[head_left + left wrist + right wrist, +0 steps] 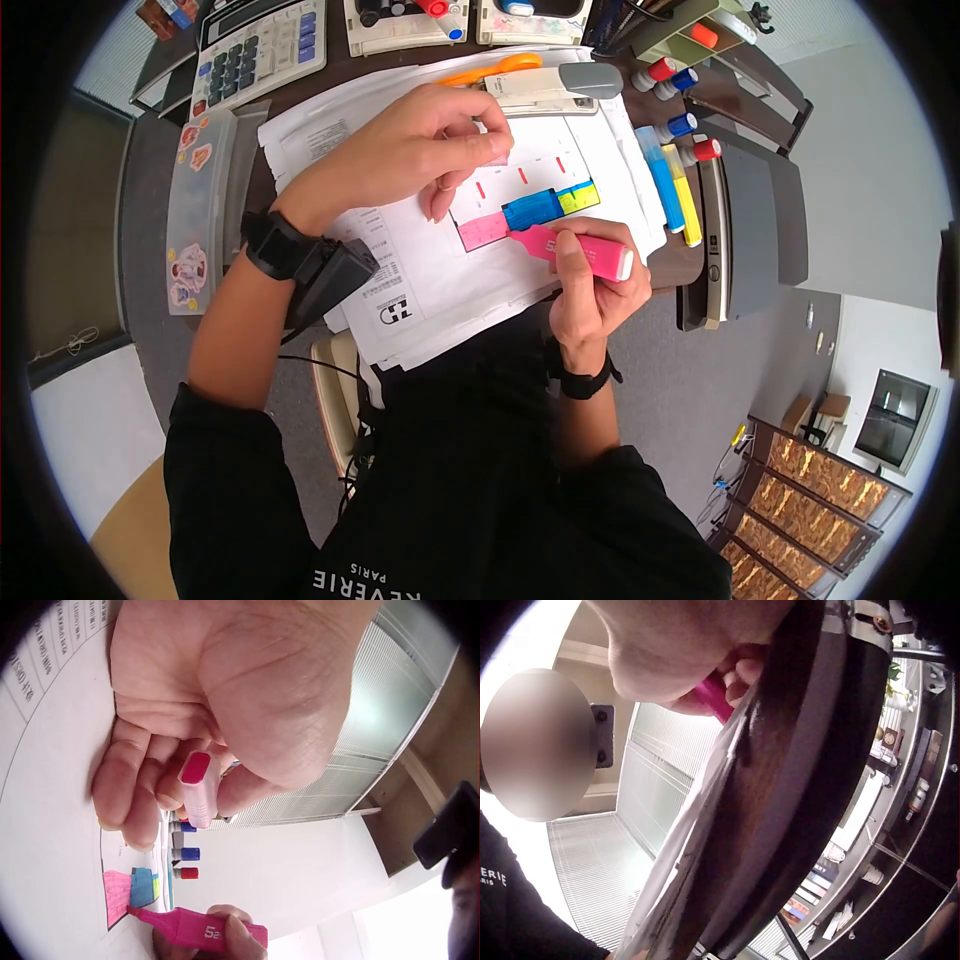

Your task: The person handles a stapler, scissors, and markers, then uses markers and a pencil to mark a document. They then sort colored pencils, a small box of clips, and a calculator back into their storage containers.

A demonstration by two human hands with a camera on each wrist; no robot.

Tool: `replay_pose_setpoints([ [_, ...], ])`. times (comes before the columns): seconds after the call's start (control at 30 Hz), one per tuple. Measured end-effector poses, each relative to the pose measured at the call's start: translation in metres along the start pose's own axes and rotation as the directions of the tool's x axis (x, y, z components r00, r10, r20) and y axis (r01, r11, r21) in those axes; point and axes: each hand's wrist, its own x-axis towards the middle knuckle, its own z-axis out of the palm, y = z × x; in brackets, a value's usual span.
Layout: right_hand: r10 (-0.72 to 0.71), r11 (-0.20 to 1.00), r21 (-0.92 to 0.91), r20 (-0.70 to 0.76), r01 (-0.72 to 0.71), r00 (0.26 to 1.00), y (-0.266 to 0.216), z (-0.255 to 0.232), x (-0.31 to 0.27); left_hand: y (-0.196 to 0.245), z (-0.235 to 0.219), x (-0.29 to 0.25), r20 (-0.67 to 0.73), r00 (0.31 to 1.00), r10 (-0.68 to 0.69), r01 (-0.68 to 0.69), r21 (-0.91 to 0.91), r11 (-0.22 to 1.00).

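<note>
My right hand point(590, 295) grips an uncapped pink highlighter point(600, 256). Its tip meets the printed sheet point(400, 225) at the right end of a pink-coloured block point(483, 232), beside a blue block point(533, 208). A small yellow and blue part point(580, 197) follows farther right. Above the drawing, my left hand point(425, 150) pinches the highlighter's translucent pink cap point(199, 787) between thumb and fingers, its other fingers curling down close to the paper. In the right wrist view, only a bit of the pink highlighter point(716, 697) shows under the hand.
A grey and white stapler point(540, 90) and orange scissors point(490, 70) lie on the papers' far edge. Blue point(660, 180) and yellow highlighters point(682, 195) lie right, near several red- and blue-capped markers. A calculator point(262, 55) and clear sticker-covered case point(200, 215) stand left.
</note>
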Motion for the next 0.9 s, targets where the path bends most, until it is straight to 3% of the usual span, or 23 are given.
replay_pose_setpoints([
  [0.27, -0.006, 1.000, 0.002, -0.056, 0.006, 0.998, 0.002, 0.003, 0.000, 0.000, -0.001, 0.000, 0.002, 1.000, -0.001, 0.001, -0.003, 1.000],
  [0.57, 0.095, 0.994, 0.065, -0.044, -0.092, 0.994, 0.000, 0.001, 0.000, 0.000, -0.002, 0.000, 0.012, 1.000, 0.022, -0.022, -0.007, 1.000],
  [0.67, 0.128, 0.982, 0.146, -0.039, -0.121, 0.991, 0.002, 0.000, 0.000, -0.001, -0.002, 0.001, 0.017, 1.000, 0.005, -0.005, -0.018, 1.000],
  [0.73, 0.212, 0.922, 0.349, -0.094, -0.168, 0.973, 0.001, -0.002, 0.002, -0.001, -0.002, 0.001, 0.027, 1.000, 0.004, -0.003, -0.051, 0.999],
  [0.83, 0.307, 0.834, 0.499, -0.064, -0.236, 0.949, 0.003, -0.004, 0.008, -0.002, -0.003, 0.001, 0.031, 1.000, 0.004, -0.002, -0.075, 0.997],
  [0.9, 0.274, 0.845, 0.493, -0.067, -0.207, 0.959, 0.003, -0.003, 0.011, 0.001, -0.003, 0.001, 0.023, 1.000, -0.003, 0.004, -0.059, 0.998],
])
